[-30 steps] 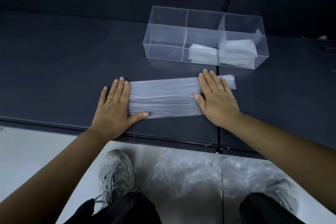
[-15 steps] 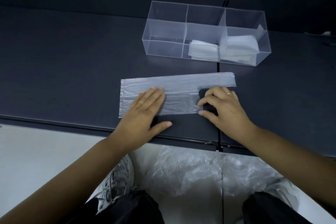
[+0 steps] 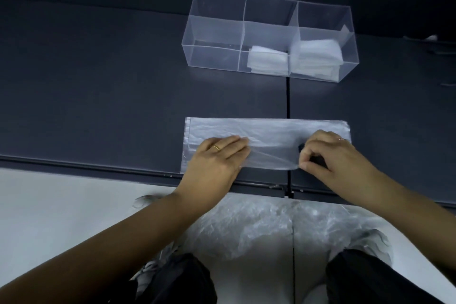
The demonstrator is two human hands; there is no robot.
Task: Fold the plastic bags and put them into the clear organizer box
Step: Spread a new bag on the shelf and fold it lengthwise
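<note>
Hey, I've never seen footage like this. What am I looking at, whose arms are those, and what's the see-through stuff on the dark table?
There is no machine here: a person works with bare hands. Every picture comes from one wide-angle camera worn on the head, looking forward and down, so the arms reach in from the bottom. On the dark table lies a plastic bag, flattened into a long strip. The left hand presses flat on it; the right hand pinches its near edge with curled fingers. Behind stands a clear organizer box with three sections: folded bags lie in the middle and right ones, and the left looks empty. Below the table edge lies a heap of loose plastic.
</note>
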